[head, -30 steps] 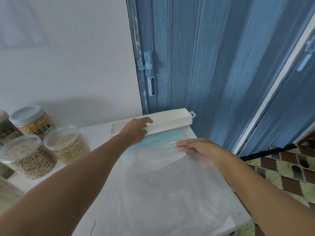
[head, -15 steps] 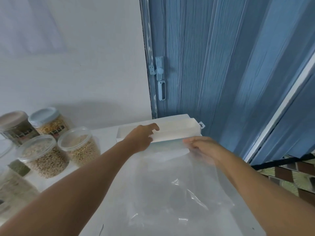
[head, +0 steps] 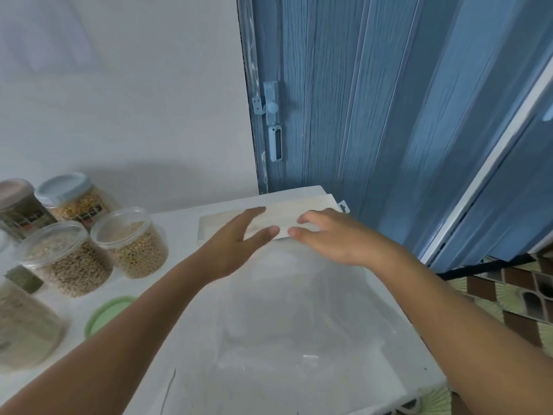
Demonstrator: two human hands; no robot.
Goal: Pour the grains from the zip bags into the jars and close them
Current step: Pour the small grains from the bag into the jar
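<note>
At the white table's (head: 398, 348) far right corner, by the blue folding door (head: 359, 100), an empty clear zip bag (head: 284, 310) lies flat, long axis running away toward the white box (head: 299, 209); left hand (head: 236, 247) and right hand (head: 335, 238) rest open, fingers straight, on box and bag top; lidded grain jars (head: 131, 244) stand well left

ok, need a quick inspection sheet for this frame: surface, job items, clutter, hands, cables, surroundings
Surface: white table, lightly smudged.
Job's things: clear zip bag lying flat and empty-looking; lidded grain jars at left; loose green lid.
Clutter: white box at the far edge.
Grippers: left hand open, fingers straight over the box; right hand with loosely curled fingers at the bag's top edge, grip unclear.
Cables: black cord by the floor at right.
Surroundings: white wall, blue folding door, patterned floor tiles.
</note>
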